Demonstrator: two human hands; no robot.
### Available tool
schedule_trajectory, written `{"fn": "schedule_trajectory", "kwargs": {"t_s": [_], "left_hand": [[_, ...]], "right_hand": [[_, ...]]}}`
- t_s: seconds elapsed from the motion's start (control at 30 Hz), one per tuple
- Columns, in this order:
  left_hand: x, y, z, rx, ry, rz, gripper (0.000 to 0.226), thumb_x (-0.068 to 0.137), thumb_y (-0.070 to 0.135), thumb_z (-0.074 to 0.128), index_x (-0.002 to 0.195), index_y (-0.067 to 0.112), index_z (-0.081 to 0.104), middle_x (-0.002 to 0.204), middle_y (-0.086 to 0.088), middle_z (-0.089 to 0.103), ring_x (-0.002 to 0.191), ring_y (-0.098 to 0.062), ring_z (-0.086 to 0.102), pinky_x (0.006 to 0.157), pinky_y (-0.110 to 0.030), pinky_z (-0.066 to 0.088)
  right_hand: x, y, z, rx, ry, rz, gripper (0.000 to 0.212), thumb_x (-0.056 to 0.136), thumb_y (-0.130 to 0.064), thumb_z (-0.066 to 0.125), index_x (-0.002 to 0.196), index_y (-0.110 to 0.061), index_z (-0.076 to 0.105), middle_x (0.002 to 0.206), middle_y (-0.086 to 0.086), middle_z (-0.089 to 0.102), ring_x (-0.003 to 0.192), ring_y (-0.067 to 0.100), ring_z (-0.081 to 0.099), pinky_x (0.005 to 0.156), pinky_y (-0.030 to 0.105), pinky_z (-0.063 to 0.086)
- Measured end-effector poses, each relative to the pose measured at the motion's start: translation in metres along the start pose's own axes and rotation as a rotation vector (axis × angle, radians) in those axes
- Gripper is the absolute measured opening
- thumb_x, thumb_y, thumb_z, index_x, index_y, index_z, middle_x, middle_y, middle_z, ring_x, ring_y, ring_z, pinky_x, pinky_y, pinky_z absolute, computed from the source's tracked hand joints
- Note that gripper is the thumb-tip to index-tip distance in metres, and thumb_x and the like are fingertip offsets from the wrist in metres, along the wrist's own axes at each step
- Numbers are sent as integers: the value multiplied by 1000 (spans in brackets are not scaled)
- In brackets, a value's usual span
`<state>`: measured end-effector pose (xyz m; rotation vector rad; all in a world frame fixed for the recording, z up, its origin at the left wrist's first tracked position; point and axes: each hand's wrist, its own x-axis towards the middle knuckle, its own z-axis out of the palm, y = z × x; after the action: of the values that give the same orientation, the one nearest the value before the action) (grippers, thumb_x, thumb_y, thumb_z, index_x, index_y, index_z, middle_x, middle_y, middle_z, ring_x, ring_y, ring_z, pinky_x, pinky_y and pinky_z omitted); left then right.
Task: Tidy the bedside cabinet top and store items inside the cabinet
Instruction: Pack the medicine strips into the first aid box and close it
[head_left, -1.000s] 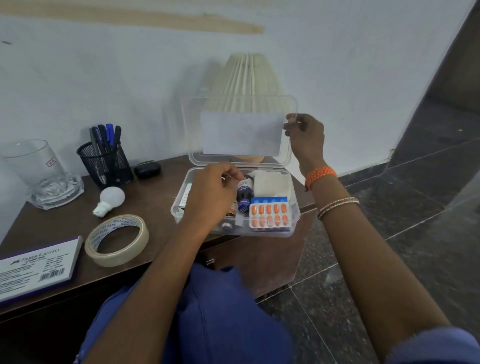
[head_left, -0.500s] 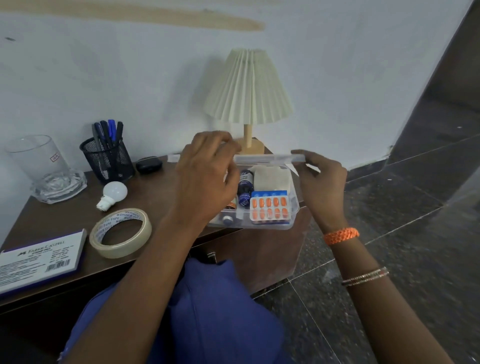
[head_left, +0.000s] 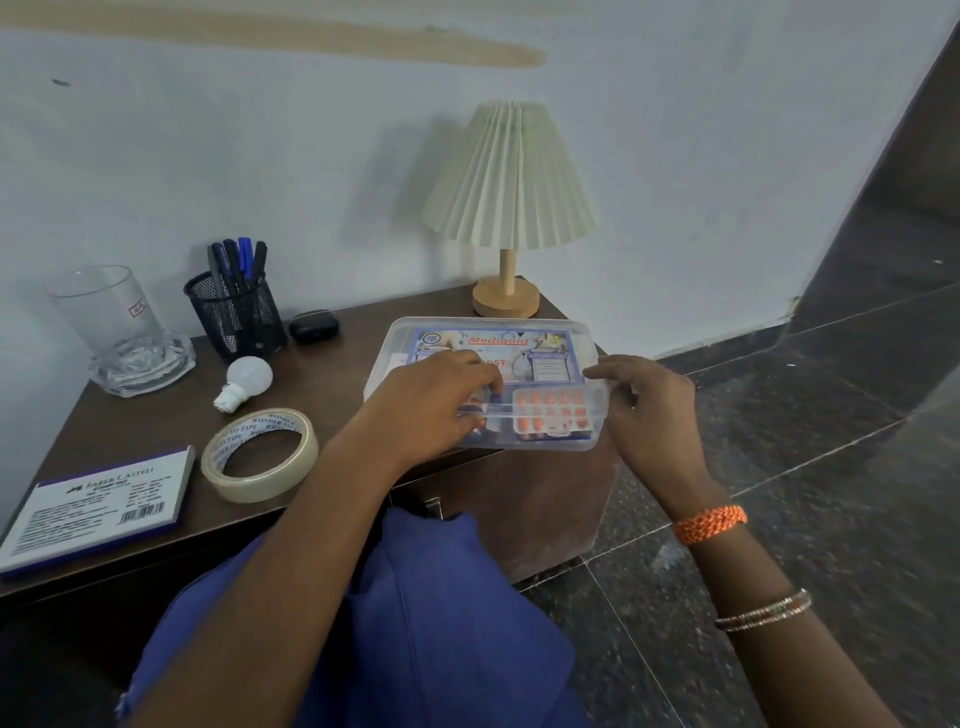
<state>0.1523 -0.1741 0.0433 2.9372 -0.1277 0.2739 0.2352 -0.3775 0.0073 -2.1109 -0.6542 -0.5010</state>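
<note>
A clear plastic first-aid box (head_left: 540, 343) with a printed label lies on the right end of the brown cabinet top (head_left: 322, 374), lid down. An orange pill strip (head_left: 550, 410) shows through its front right. My left hand (head_left: 431, 405) lies over the lid's front left, fingers bent on the lid and thumb at the front rim. My right hand (head_left: 654, 410) pinches the box's front right corner, thumb on top and fingers curled at the side.
Behind the box stands a pleated lamp (head_left: 511, 182). To its left are a tape roll (head_left: 260, 454), a white bulb (head_left: 247, 379), a mesh pen holder (head_left: 236, 317), a small black case (head_left: 314, 326), a glass vase (head_left: 119, 327) and a flat stationery box (head_left: 98, 504). Dark tiled floor lies right.
The lid, upright a second ago, has swung down onto the box. My right hand followed it to the front corner; my left hand left the box's inside and now rests on the lid.
</note>
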Motion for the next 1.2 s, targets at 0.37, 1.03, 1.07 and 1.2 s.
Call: {"fn": "schedule_trajectory", "kwargs": {"t_s": [0.37, 1.03, 1.07, 1.2], "left_hand": [[13, 7, 14, -74, 133, -129, 21, 89, 22, 58, 109, 20, 62, 116, 0, 63, 110, -20, 54, 85, -30, 41], [0, -14, 7, 17, 119, -312, 43, 90, 14, 57, 132, 21, 51, 135, -10, 53, 123, -27, 49, 97, -35, 40], [0, -13, 8, 46, 124, -308, 41, 90, 13, 55, 131, 20, 52, 132, -11, 55, 119, -27, 51, 93, -36, 42], [1, -11, 14, 212, 84, -252, 32, 94, 15, 48, 126, 16, 50, 124, -10, 57, 111, -29, 56, 83, -38, 46]], "right_hand": [[9, 10, 15, -174, -314, 55, 58, 85, -37, 66, 139, -25, 47, 151, 0, 37, 137, 21, 36, 110, 44, 36], [32, 6, 24, -340, -327, 75, 51, 91, -19, 61, 140, -23, 46, 149, -1, 40, 137, 26, 39, 108, 46, 38], [33, 3, 25, -420, -336, 47, 52, 91, -20, 60, 141, -22, 44, 149, 1, 40, 140, 26, 33, 110, 46, 34], [33, -5, 28, -426, -343, 88, 53, 92, -15, 59, 142, -19, 42, 151, 4, 38, 143, 25, 26, 110, 47, 34]]}}
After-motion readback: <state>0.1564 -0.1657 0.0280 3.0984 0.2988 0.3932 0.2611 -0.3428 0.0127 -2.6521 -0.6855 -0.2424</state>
